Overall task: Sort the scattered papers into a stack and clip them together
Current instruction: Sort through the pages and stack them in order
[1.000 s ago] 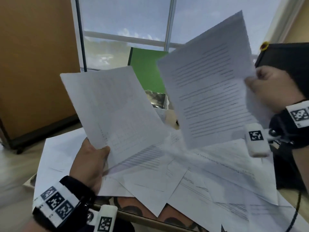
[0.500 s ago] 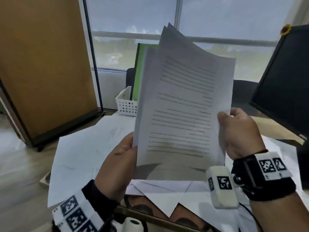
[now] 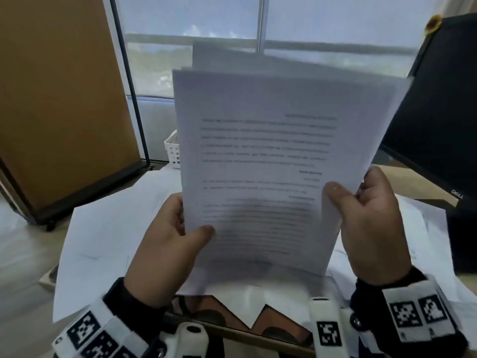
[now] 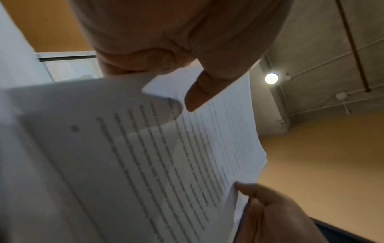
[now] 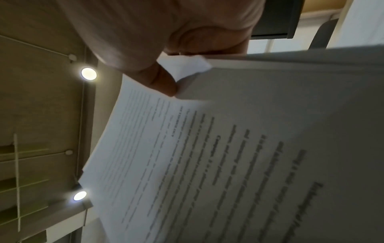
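Observation:
I hold a stack of printed sheets (image 3: 271, 156) upright above the table, text side towards me. My left hand (image 3: 178, 233) grips its lower left edge, thumb on the front. My right hand (image 3: 361, 202) pinches the lower right edge. The top edges of the sheets are uneven. In the left wrist view the left thumb (image 4: 199, 93) lies on the stack of sheets (image 4: 166, 156), and my right hand (image 4: 270, 210) shows beyond. In the right wrist view the right thumb (image 5: 164, 82) presses the stack of sheets (image 5: 228, 156). Loose papers (image 3: 111, 233) lie scattered on the table below. No clip shows.
A black monitor (image 3: 433, 130) stands at the right. A white perforated basket (image 3: 172, 151) sits behind the stack by the window. A brown partition panel (image 3: 59, 99) stands at the left. The table edge (image 3: 232, 332) runs along the bottom.
The two separate sheets, one in each hand, have come together into one stack. Both hands moved inward, and the stack now stands squarer between them.

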Motion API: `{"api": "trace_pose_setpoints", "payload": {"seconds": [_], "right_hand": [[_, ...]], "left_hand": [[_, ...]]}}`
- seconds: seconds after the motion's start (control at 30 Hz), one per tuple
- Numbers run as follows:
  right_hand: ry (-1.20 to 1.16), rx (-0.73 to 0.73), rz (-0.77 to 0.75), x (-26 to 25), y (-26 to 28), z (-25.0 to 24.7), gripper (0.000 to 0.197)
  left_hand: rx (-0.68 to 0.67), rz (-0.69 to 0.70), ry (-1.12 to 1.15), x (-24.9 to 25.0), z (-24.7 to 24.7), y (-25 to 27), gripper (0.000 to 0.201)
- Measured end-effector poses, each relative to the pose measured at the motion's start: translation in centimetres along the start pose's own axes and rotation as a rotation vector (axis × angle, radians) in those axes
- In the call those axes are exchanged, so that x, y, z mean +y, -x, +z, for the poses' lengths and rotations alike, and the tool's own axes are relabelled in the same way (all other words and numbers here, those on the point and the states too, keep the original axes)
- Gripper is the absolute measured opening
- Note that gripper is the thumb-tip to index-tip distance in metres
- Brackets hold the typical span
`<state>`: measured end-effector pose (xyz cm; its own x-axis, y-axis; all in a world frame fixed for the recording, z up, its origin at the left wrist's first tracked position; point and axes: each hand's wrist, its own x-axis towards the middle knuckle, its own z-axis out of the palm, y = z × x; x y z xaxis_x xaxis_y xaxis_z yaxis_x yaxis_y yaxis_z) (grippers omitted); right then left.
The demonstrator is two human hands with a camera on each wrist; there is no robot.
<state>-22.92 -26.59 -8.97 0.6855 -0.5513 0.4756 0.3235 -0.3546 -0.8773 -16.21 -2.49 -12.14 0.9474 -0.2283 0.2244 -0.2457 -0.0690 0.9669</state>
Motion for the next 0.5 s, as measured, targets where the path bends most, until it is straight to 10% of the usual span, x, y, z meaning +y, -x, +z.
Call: {"api": "trace_pose_setpoints", "payload": {"seconds": [0.27,0.5], "right_hand": [[0.12,-0.081,-0.038,-1.1,1.3,1.0,0.026],[-0.043,-0.125,0.217,1.1,3.0,1.3,0.051]], "left_hand": [[-0.009,0.166,-0.198,0.2,1.7,-0.2,0.028],[-0.059,-0.142,0.144,-1.9,0.8,-0.5,0.039]]}}
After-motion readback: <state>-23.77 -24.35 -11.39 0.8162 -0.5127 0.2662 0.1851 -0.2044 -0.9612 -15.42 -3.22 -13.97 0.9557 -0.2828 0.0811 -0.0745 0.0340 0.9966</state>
